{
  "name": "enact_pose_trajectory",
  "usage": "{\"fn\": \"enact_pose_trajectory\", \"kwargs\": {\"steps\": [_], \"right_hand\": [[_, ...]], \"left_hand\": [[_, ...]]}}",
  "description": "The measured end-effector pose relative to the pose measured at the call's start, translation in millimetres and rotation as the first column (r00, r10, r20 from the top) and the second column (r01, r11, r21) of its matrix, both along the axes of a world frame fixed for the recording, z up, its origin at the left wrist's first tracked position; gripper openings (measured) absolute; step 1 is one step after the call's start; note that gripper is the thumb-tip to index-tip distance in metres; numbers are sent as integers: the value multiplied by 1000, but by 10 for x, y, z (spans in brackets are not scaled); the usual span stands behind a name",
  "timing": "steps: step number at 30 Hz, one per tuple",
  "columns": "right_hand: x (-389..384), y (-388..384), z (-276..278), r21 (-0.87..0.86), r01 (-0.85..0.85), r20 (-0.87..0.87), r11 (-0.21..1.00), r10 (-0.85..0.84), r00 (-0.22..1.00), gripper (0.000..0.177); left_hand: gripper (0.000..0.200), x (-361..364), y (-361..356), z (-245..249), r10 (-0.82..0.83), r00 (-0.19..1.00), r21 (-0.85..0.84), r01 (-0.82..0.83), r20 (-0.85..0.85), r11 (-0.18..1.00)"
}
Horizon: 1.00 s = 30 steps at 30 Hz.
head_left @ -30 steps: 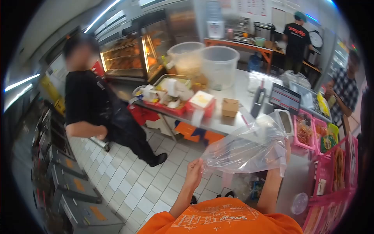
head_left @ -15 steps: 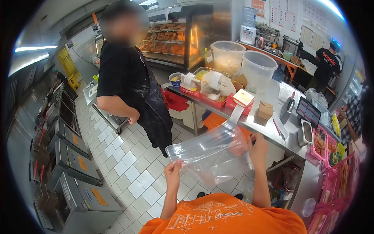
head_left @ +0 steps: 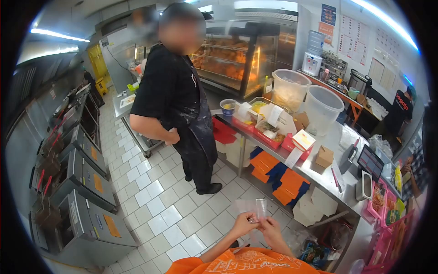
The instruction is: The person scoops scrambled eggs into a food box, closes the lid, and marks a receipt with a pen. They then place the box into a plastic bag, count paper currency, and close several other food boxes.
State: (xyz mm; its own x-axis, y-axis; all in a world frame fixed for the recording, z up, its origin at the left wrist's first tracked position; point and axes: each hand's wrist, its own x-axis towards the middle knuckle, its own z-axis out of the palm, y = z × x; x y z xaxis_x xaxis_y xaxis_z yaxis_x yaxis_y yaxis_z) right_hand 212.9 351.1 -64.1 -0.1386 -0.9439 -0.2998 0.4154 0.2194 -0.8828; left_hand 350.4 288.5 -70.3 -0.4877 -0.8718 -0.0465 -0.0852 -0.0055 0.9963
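A clear plastic bag point(head_left: 259, 208), bunched and partly see-through, is held low in front of the orange shirt point(head_left: 255, 261). My left hand point(head_left: 244, 223) pinches it from the left, and my right hand point(head_left: 270, 228) grips it from the right. The fingertips of both hands nearly meet at the bag. Beyond them, on the steel counter point(head_left: 315, 171), are red food boxes point(head_left: 269, 139), a box with a paper slip point(head_left: 303, 139) and a brown carton point(head_left: 325, 156).
A person in black point(head_left: 175, 100) stands at the left of the counter. Fryers point(head_left: 91, 223) line the left side. Orange folded cartons point(head_left: 288, 186) lie on the lower shelf. Clear tubs point(head_left: 323, 109), a screen point(head_left: 370, 160) and pink baskets point(head_left: 378, 201) are on the right.
The bag, spread wide between my hands before, is now gathered small. Both hands have come together and lower. The view has shifted, showing more of the lower shelf.
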Motion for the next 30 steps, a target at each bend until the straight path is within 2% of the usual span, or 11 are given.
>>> {"fn": "enact_pose_trajectory", "kwargs": {"steps": [2,7,9,11,12,14,15,17,21,26,30], "right_hand": [[-52,-25,-45,137,171,420,976,-214,882,8],[-93,-119,-3,220,181,640,959,-282,714,12],[-162,-153,-107,184,187,708,965,-262,656,13],[-216,-227,-137,-85,16,865,996,66,498,13],[-193,-254,-28,-77,13,867,997,61,494,13],[-106,-260,236,-27,5,473,1000,8,881,11],[-37,-231,373,-14,-4,475,1000,10,880,11],[58,-231,594,48,-161,-262,986,168,950,11],[-180,-215,260,63,-180,-267,982,190,945,10],[-410,-107,69,-120,-36,-789,992,-73,609,22],[-370,-103,-38,-93,79,-699,993,-121,705,19]], "left_hand": [[18,10,30,139,35,996,74,-29,-83,997],[29,163,-27,26,331,932,432,-241,-146,869],[27,300,-104,-56,427,883,266,-372,-193,889],[24,279,-50,151,370,909,153,-344,-192,926],[21,269,-37,234,316,929,36,-315,-192,949],[25,255,-42,266,212,972,-12,-214,-100,977],[30,262,-6,249,99,995,-56,-99,-8,994],[28,296,16,79,183,983,-98,-179,32,979],[15,577,-106,35,486,873,-297,-454,42,840],[9,854,-57,3,660,747,-382,-590,78,712],[7,875,-35,151,667,726,-401,-568,166,719]]}}
